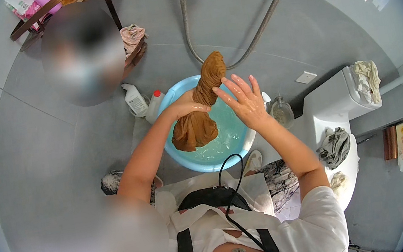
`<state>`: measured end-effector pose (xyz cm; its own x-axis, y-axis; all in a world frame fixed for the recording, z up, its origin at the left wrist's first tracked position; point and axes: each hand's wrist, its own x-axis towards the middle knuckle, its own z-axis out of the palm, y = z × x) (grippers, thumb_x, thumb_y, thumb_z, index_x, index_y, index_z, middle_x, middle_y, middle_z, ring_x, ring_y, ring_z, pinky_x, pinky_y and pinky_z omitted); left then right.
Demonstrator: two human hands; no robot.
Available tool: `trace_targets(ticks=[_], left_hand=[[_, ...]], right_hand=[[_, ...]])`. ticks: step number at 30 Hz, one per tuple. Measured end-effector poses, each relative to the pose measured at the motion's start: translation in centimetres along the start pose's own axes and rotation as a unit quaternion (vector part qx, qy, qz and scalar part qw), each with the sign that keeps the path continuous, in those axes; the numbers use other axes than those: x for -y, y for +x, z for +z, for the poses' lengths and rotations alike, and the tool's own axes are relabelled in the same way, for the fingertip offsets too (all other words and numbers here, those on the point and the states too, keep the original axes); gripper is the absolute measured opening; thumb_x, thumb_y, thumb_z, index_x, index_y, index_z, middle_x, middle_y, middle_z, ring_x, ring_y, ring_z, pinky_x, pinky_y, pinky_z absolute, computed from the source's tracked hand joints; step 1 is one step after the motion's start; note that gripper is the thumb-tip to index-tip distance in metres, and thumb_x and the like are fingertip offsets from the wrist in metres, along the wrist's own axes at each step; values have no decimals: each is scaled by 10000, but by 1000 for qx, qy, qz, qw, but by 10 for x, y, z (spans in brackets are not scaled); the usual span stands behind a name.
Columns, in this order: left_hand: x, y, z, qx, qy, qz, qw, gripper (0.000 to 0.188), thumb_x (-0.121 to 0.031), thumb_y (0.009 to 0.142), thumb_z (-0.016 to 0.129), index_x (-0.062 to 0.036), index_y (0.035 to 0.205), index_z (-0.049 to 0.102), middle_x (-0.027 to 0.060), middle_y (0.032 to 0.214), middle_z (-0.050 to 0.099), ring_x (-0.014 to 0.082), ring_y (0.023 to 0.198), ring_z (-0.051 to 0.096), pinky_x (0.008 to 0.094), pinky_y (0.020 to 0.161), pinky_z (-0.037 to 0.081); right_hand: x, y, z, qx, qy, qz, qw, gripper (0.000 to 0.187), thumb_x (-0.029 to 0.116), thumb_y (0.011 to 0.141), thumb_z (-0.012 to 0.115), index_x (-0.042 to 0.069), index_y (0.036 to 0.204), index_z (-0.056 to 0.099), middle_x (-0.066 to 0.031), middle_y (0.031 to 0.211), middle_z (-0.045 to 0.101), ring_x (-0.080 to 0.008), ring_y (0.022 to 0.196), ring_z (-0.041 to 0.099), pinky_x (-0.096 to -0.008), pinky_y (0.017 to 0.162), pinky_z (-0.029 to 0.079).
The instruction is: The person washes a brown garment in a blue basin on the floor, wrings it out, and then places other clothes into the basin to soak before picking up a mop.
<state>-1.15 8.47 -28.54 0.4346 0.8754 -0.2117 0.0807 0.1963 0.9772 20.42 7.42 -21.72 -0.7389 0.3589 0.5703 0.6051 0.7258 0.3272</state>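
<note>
In the head view, the left hand (186, 108) wraps round the twisted middle of the brown cloth (195, 132), held over the blue basin (202, 167) of water (231, 124). The right hand (249, 108) is wet, fingers spread beside the upper roll; whether they touch it, I can't tell. One-handed hold here! A slick grip could let the cloth drop and splash, or its top flop over the far rim, dripping on the floor (164, 53).
</note>
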Motion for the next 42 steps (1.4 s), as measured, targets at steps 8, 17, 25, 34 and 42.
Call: trace_targets(ticks=[8, 17, 25, 34, 42], left_hand=[[-29, -7, 2, 133, 136, -63, 980, 653, -186, 654, 689, -4, 1210, 399, 110, 1149, 490, 201, 1057, 472, 306, 900, 373], [-1, -7, -4, 150, -111, -7, 982, 808, -238, 690, 695, -27, 1321, 237, 102, 1244, 410, 202, 1137, 409, 319, 957, 329], [14, -26, 14, 30, -39, 26, 998, 814, -180, 664, 734, -33, 1305, 255, 122, 1273, 382, 218, 1154, 402, 343, 972, 325], [5, -33, 11, -29, -300, -65, 951, 660, -564, 846, 349, -49, 1259, 348, 95, 1256, 403, 216, 1157, 392, 335, 974, 309], [17, -26, 30, -111, 119, 163, 973, 882, -322, 713, 691, -40, 1347, 147, 140, 1227, 357, 242, 1169, 348, 345, 969, 289]], right_hand=[[-5, 22, 17, -30, -140, -142, 979, 559, 202, 736, 501, 275, 1275, 374, 76, 1311, 348, -140, 1262, 233, -474, 1039, 22], [-39, 39, 5, 20, -48, -145, 988, 137, 139, 690, 521, 106, 821, 535, -28, 765, 465, -185, 771, 483, -333, 820, 383], [-49, 27, 9, 44, -78, -131, 987, 175, 147, 669, 526, 95, 835, 548, -18, 737, 506, -167, 697, 475, -285, 623, 368], [-45, 32, -6, 27, -50, -148, 987, 179, 149, 672, 519, 87, 841, 522, 0, 687, 495, -156, 685, 469, -275, 621, 353], [-46, 21, 5, 98, -46, -78, 991, 88, 142, 666, 544, 91, 722, 499, -45, 618, 514, -191, 590, 534, -310, 571, 385]])
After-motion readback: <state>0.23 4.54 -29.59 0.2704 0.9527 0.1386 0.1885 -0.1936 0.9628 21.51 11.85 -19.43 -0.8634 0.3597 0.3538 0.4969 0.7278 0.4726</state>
